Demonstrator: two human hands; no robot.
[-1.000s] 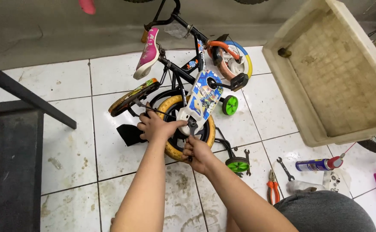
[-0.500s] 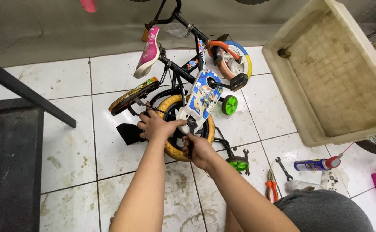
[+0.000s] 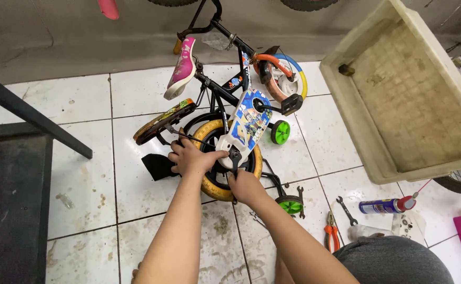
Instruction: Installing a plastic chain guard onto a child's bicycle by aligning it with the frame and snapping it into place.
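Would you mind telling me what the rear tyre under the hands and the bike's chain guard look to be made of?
The rear tyre: probably matt rubber, yellow and scuffed. The chain guard: likely moulded plastic, smooth, slightly glossy, with printed colour graphics.

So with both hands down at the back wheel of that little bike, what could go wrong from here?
1. The bike lies tilted on its side on the tiles; pushing on it could make it slide or roll.
2. The left hand and right hand sit against the yellow tyre; fingers could get pinched.
3. Pliers and wrenches lie loose by the knee, easy to kick.
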